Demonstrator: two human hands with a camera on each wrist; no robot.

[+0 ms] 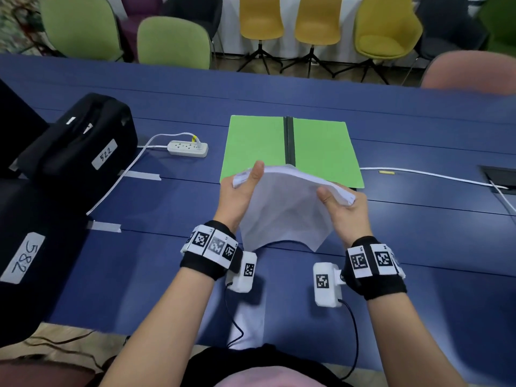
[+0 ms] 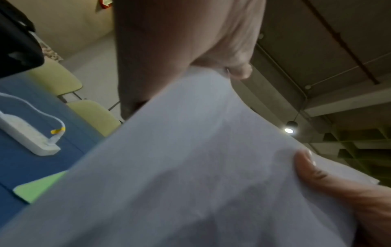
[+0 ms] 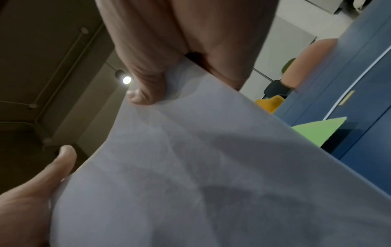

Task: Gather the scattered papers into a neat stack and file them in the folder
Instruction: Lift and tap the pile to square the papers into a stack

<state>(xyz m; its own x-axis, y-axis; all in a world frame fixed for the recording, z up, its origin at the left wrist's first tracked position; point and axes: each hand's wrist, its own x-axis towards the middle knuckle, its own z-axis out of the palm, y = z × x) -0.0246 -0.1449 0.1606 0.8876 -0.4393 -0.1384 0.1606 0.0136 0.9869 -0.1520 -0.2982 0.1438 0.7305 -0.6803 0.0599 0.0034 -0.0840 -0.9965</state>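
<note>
A stack of white papers [image 1: 287, 208] is held upright above the blue table [image 1: 418, 233], its lower edge bowed and near the tabletop. My left hand [image 1: 243, 188] grips the stack's left side, thumb on the near face. My right hand [image 1: 343, 208] grips the right side the same way. Behind the stack lies the green folder [image 1: 318, 146], open flat with a dark spine down the middle. The papers [image 2: 190, 167] fill the left wrist view, and the papers [image 3: 190, 167] fill the right wrist view, with a corner of the folder [image 3: 317, 128] showing.
A white power strip [image 1: 188, 148] with its cable lies left of the folder. Two black cases [image 1: 81, 146] with numbered labels sit at the far left. A white cable [image 1: 432, 175] runs along the right to a table hatch [image 1: 499, 180]. Chairs [image 1: 173, 43] line the far edge.
</note>
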